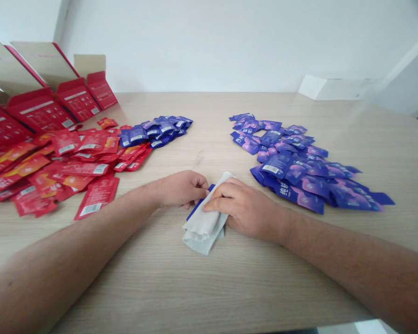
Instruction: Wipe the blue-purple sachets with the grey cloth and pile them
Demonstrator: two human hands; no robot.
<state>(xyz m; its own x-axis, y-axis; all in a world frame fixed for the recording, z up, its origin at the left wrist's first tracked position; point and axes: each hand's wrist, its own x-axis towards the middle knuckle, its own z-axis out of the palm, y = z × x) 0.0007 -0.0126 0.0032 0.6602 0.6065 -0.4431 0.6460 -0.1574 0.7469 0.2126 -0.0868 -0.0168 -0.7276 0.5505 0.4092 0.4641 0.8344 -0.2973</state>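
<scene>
A: State of the hands?
B: Left hand: thumb and forefinger pinching the edge of one blue packet; remaining fingers curled, partly hidden. Right hand: thumb and fingers gripping a folded pale cloth, which lies over the packet's right side.

A: Position of the packet?
B: Between the two hands, over the middle of the table, set slantwise. Only a narrow strip shows left of the cloth; the rest is covered. Whether it touches the wood: cannot tell.

A: Step in hand?
B: Judgement: wiping a single packet. Mid-stroke or paused, one frame does not separate the two.

A: What would the next move call for?
B: Judgement: a steady left pinch while the cloth slides along the face, pressure light enough not to crease the wrapper. Turning the packet over would need the cloth lifted clear first.

A: Surroundings?
B: Right side: a loose spread of blue packets, near the right hand but apart from it. Left, farther back: a smaller blue pile, its left end against many red packets. Behind those, a row of open red boxes. Far right: a white box. Nothing seen tells which packets are wiped.
</scene>
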